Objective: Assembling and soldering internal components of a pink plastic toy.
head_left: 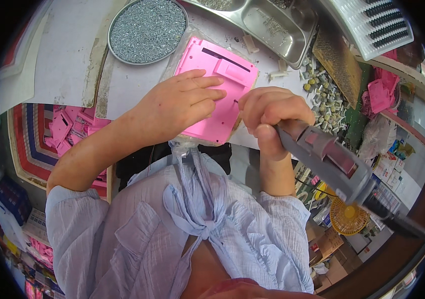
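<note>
A flat pink plastic housing [222,117] with a long dark slot lies on a padded, plastic-wrapped rest at the bench's front edge. My left hand [187,102] presses on its left side, fingers stretched out and holding nothing. At the right, my right hand [275,109] is wrapped round a grey corded electric screwdriver [329,162], whose body slants down to the right. The screwdriver's front end points at the housing's right edge, beside a small dark screw or bit tip [236,101]; my fingers partly hide that spot.
Behind the housing stands a round metal dish of screws [147,32]. Farther right are a steel compartment tray [294,52], a heap of small metal parts [327,99] and a wooden board [339,65]. Pink parts [65,127] fill a bin at left. A yellow fan [349,218] stands lower right.
</note>
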Tool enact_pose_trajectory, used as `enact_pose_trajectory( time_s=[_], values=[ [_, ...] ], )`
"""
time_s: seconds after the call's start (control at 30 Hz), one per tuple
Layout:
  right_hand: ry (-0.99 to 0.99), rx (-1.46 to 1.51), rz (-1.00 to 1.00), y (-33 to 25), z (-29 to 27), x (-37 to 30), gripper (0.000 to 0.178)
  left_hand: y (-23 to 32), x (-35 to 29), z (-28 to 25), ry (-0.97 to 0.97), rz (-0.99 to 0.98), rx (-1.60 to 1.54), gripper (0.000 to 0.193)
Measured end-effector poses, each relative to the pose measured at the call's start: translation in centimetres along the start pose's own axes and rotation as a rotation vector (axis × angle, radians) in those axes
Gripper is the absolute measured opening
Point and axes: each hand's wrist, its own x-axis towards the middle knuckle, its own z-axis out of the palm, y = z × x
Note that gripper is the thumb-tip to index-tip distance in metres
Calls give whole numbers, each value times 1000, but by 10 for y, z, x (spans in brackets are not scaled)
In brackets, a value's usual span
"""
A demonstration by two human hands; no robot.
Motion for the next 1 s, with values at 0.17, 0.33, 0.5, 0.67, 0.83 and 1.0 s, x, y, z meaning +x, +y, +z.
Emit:
enact_pose_trajectory(
  time_s=[0.17,0.33,0.5,0.67,0.83,1.0],
  values=[
    [-18,56,137,-4,-15,-3,22,1,4,-3,-21,-9,21,16],
    [9,202,-53,-27,-45,21,37,5,10,-7,-24,-46,8,16],
    [203,120,4,-12,-50,16,32,5,11,-7,-52,-49,41,17],
    [175,125,-14,8,-53,25,25,7,14,-9,-74,-92,26,17],
    [146,96,46,21,-48,35,19,7,13,-9,-67,-99,-1,18],
    [194,-108,98,37,-41,31,24,6,14,-8,-41,-107,-45,17]
  ],
)
